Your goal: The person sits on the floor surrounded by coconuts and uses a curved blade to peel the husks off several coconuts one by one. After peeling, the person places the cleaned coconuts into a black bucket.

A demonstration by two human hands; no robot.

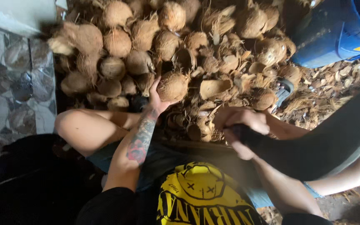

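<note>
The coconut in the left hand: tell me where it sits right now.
In the head view, the coconut sits just left of centre, gripped by the left hand at the near edge of the coconut pile, beside a broken shell piece.

A coconut-husking work yard: a heap of husked coconuts [146, 46], husk scraps [334, 89] littering the ground, a blue barrel [334, 37].

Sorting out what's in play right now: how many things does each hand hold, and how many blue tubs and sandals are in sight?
Coconut in the left hand: 1 husked coconut
Tool in the right hand: 1 dark long-bladed tool
Blue tub: 1
Sandal: 1
Total: 4
The loose coconut pile is too overlapped to count.
</note>
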